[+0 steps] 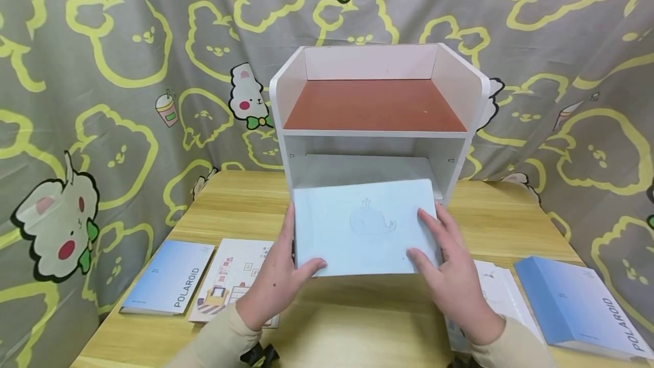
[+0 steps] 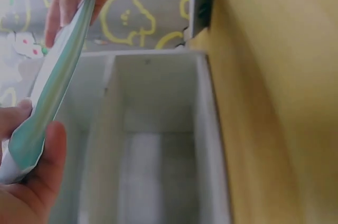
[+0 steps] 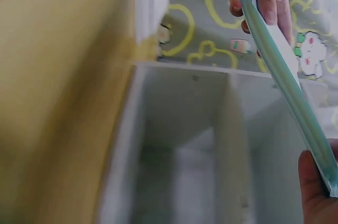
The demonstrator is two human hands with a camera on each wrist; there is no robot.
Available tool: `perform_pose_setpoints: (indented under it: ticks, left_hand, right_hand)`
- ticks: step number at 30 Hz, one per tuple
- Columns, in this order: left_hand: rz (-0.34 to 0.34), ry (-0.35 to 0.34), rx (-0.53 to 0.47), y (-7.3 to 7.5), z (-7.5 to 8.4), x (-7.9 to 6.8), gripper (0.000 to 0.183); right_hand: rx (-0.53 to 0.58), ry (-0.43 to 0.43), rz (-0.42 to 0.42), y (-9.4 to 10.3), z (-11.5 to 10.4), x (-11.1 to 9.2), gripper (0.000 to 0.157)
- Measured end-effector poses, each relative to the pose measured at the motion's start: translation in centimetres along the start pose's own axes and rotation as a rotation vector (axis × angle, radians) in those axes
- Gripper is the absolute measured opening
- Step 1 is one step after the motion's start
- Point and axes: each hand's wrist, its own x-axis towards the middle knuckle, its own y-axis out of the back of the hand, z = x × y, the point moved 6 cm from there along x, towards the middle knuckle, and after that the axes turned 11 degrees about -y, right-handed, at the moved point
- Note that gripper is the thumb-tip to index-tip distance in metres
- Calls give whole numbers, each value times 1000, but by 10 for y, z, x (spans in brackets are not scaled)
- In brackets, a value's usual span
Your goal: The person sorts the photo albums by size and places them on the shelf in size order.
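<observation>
A thin light blue book (image 1: 327, 220) with a small whale drawing on its cover is held up in front of the shelf unit. My left hand (image 1: 278, 280) grips its left edge, the thumb lying over the lower left corner. At the opposite edge my right hand (image 1: 455, 280) holds on, thumb and fingers on the cover. Both wrist views show the pale green side of the book (image 2: 55, 84) tilted between the two hands. Behind it stands a white shelf unit (image 1: 375, 133) with a brown upper board; the book overlaps its lower opening in the head view.
On the wooden table (image 1: 352, 322), a blue POLAROID book (image 1: 168, 277) and a white illustrated book (image 1: 232, 277) lie at left. Another white book (image 1: 503, 294) and a thick blue POLAROID book (image 1: 587, 305) lie at right. A patterned curtain (image 1: 128, 129) hangs behind.
</observation>
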Motion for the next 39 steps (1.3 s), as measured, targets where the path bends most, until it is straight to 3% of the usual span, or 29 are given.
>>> perform_pose_setpoints:
  ticks: [8, 12, 16, 22, 25, 28, 31, 34, 39]
  left_hand:
    - [156, -221, 107, 22, 30, 36, 110]
    - [151, -333, 212, 28, 41, 55, 114]
    - [116, -403, 312, 31, 47, 70, 117]
    - [150, -529, 431, 37, 54, 85, 95]
    - [170, -561, 435, 40, 56, 90, 84]
    - [179, -576, 430, 44, 56, 95, 76]
    - [195, -589, 454, 48, 56, 99, 71]
    - [214, -606, 486, 51, 57, 104, 67]
    - [240, -624, 583, 55, 59, 115, 54]
  right_hand:
    - [37, 128, 133, 20, -37, 37, 65]
    - [70, 141, 159, 28, -49, 58, 61]
    - [80, 156, 171, 33, -54, 74, 56]
    - [12, 255, 219, 35, -58, 89, 51]
    - [-31, 329, 220, 34, -62, 96, 49]
    - [-133, 401, 180, 34, -65, 102, 61]
    - [-260, 434, 94, 32, -67, 107, 76]
    - [-363, 440, 52, 32, -68, 111, 81]
    - [-461, 476, 119, 35, -73, 117, 73]
